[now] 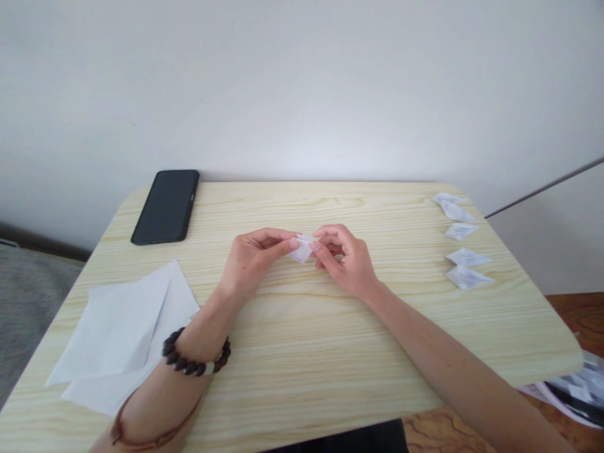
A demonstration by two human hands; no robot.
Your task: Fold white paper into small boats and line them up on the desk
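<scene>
Both my hands meet over the middle of a light wooden table [302,352]. Between them is a small folded white paper piece [302,250]. My left hand [255,255] pinches its left side with thumb and fingers; a dark bead bracelet [195,358] circles that wrist. My right hand [342,258] pinches the paper's right side, fingers curled. Most of the paper is hidden by my fingertips.
A black phone [166,206] lies at the table's far left corner. White paper sheets [123,330] are stacked at the near left. Several small folded paper pieces [462,242] lie in a row along the right edge. A plain wall stands behind the table.
</scene>
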